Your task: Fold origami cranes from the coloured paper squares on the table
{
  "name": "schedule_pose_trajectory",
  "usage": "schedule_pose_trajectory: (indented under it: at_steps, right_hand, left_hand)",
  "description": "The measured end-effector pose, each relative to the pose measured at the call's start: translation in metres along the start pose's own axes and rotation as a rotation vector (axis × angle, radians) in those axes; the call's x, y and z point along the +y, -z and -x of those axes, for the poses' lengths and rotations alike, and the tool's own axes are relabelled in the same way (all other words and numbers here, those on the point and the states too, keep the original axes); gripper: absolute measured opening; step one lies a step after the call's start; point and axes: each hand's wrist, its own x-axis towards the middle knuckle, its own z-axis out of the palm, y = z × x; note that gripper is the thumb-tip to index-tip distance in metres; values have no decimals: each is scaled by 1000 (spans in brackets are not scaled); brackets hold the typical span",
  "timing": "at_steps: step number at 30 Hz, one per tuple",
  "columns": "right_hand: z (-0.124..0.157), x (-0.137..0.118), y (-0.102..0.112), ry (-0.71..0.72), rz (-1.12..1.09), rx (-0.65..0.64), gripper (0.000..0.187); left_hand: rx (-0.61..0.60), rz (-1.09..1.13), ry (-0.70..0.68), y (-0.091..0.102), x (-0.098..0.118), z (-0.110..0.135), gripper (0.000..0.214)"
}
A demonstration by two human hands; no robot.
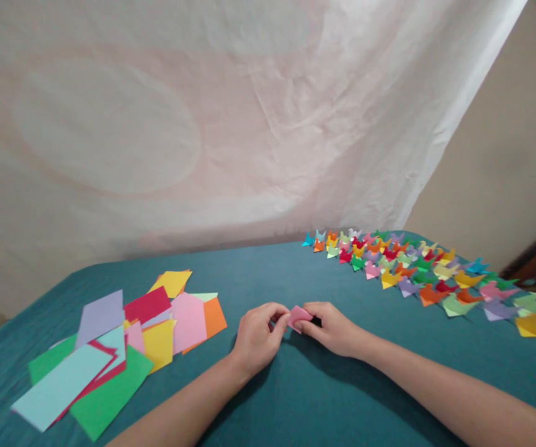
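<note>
A small folded piece of pink paper (299,316) is held between both hands, just above the middle of the table. My left hand (261,335) pinches its left edge between thumb and fingers. From the other side, my right hand (330,328) grips it with the thumb across its front. Part of the paper is hidden behind the right thumb, so its full folded shape cannot be made out.
Loose coloured paper sheets (110,372) lie overlapping on the left of the teal tabletop (268,397). Many small folded paper birds (407,287) stand in rows on the right. A pale cloth (231,124) hangs behind the table.
</note>
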Motion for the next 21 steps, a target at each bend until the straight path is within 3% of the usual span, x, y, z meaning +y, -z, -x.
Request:
schedule_pose_trajectory:
  at_steps: [12,21]
  right_hand:
    - [0,1,2,-2,-84,-12,20]
    - [-1,1,1,65,19,8,23]
  left_hand:
    - [28,69,32,-1,-4,-1,18]
    - [15,270,93,-5,-9,-3,19]
